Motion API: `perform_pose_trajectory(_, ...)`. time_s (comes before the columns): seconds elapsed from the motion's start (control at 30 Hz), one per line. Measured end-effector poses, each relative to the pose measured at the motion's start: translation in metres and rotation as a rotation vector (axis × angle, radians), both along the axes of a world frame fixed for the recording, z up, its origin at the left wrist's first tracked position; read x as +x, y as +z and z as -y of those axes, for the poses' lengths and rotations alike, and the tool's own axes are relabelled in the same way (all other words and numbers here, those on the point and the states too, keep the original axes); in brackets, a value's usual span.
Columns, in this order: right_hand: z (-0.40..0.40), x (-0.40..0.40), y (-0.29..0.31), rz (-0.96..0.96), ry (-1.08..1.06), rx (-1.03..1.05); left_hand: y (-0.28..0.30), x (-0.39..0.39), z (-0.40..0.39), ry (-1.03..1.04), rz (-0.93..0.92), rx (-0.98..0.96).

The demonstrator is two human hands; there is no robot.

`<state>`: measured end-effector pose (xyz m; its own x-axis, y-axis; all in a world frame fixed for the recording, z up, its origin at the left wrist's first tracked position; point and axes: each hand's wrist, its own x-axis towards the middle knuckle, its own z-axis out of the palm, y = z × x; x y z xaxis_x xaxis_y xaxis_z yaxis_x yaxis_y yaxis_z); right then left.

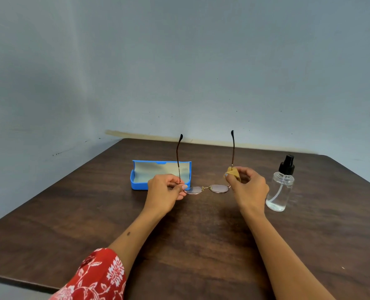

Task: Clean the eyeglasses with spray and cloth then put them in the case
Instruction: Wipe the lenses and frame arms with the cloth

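Looks like the wiping step: left hand [165, 191] pinches the thin gold wire-rimmed eyeglasses [205, 189] above the dark wooden surface [179, 245], right hand [248, 185] pinches a tan cloth [234, 173] around one temple. Next, probably fold the temples and aim for the open blue plastic case [145, 182].

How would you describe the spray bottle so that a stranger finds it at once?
Look at the dark wooden table, on its right side, just beyond the right hand. There stands the spray bottle, upright and alone. It is the only clear thing with a black top; the case on the left is blue.
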<state>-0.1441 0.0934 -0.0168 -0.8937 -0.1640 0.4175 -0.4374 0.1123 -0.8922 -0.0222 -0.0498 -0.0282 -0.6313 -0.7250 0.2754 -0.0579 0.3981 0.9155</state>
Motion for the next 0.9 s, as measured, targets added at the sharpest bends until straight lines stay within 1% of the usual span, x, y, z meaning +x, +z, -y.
perform_pose_trajectory(0.07,-0.001,0.000,0.004,-0.017,-0.053,-0.052,-0.001,0.000,-0.001,-0.013,-0.006,0.001)
perform_pose_trajectory(0.13,-0.002,0.000,0.004,-0.016,-0.077,-0.054,-0.002,0.000,-0.003,-0.020,-0.009,0.005)
perform_pose_trajectory(0.3,-0.002,0.003,-0.003,0.007,-0.015,0.134,-0.007,-0.001,-0.002,-0.006,-0.063,0.041)
perform_pose_trajectory(0.37,-0.002,0.003,-0.004,0.009,-0.006,0.171,-0.008,-0.001,0.000,-0.003,-0.076,0.068)
perform_pose_trajectory(0.57,-0.003,-0.001,0.005,-0.023,-0.073,0.053,-0.009,-0.003,0.000,-0.045,-0.050,0.076)
perform_pose_trajectory(0.6,-0.003,-0.002,0.004,-0.008,-0.070,0.075,-0.009,-0.003,0.000,-0.047,-0.044,0.071)
perform_pose_trajectory(0.7,-0.002,-0.001,-0.002,0.052,-0.037,0.227,-0.009,-0.004,0.002,-0.037,-0.037,0.059)
perform_pose_trajectory(0.77,-0.002,-0.001,-0.002,0.062,-0.038,0.268,-0.010,-0.004,0.002,-0.032,-0.032,0.047)
perform_pose_trajectory(0.83,-0.001,-0.002,0.005,0.044,-0.057,0.228,-0.010,-0.004,0.002,-0.035,-0.019,0.026)
perform_pose_trajectory(0.9,-0.002,-0.003,0.016,0.009,-0.081,0.122,-0.010,-0.004,0.001,-0.042,-0.008,0.001)
